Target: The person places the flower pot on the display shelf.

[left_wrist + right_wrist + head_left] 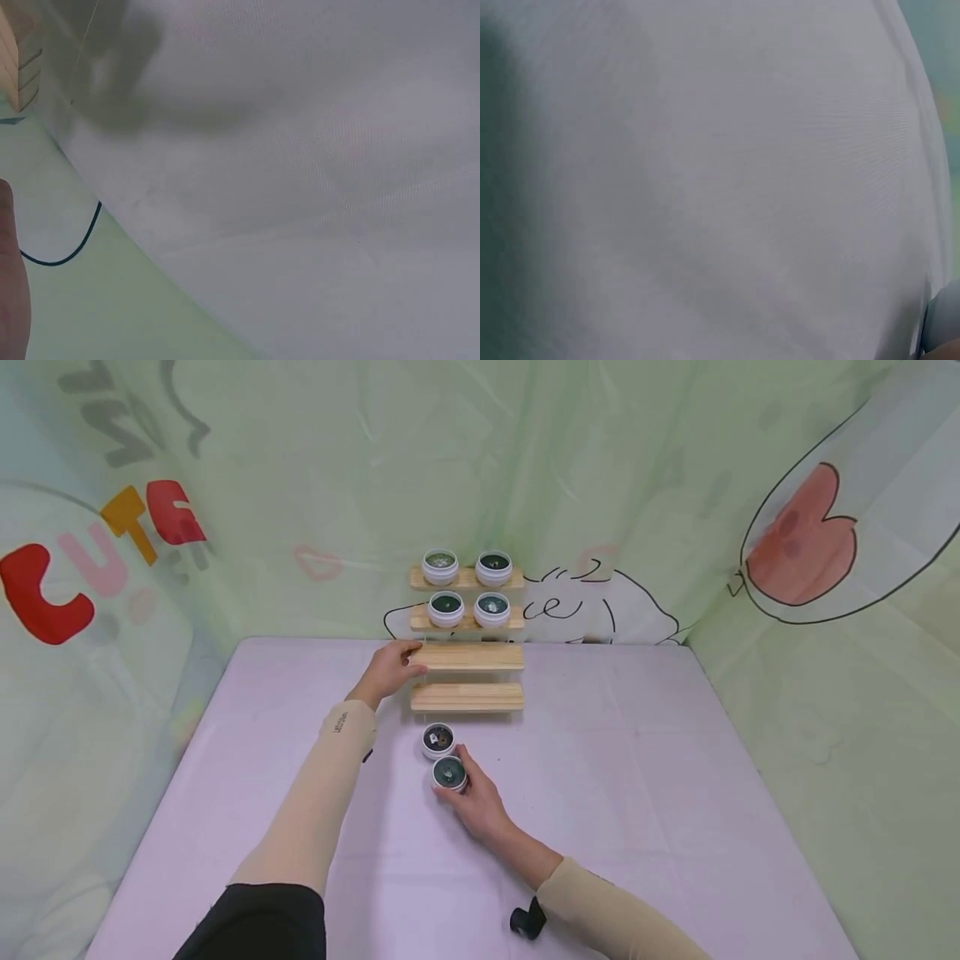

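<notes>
A wooden tiered display rack (467,697) stands at the back of the table. My left hand (388,672) holds the left end of its second tier from the front, fingers at the back and thumb at the front. Below the rack, my right hand (482,802) grips a small round white jar (449,772) with a dark green top between thumb and fingers. Just behind it is another white jar (438,739) with a dark, patterned top. The left wrist view catches only the rack's wooden end (26,71) and part of a finger. In the right wrist view, a jar's edge (943,319) shows at the corner.
Two similar jars stand on the top tier (467,578), and two more on the tier below (467,619). The two front tiers are bare wood. A pale lilac cloth (637,793) covers the table, with printed green curtains (360,460) behind and at the sides.
</notes>
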Available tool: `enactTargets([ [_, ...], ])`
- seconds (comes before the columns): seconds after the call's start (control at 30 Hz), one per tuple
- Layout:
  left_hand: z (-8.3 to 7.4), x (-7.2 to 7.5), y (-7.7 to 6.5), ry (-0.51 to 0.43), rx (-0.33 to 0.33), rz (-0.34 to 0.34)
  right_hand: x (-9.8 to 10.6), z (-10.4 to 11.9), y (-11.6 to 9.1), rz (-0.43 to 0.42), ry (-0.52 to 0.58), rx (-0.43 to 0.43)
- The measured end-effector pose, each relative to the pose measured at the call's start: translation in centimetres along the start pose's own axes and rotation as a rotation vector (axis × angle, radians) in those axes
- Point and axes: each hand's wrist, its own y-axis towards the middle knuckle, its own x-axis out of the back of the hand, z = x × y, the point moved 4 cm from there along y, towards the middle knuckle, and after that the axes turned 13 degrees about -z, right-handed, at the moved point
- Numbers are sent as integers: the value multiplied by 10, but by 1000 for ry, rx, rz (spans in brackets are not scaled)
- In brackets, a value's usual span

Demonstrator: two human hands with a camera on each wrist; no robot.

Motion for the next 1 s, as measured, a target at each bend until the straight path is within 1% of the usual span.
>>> enactTargets([
  [0.13,2,-1,1,2,3,4,3,4,-1,-19,19,1],
  [0.37,4,-2,3,2,14,4,11,15,4,-49,28,59],
  [0.67,2,-1,2,-3,21,13,18,29,12,-62,3,34],
  [0.83,1,-1,1,7,17,11,20,37,15,-56,9,43],
  [1.0,0,0,1,14,29,9,23,47,21,-54,34,104],
])
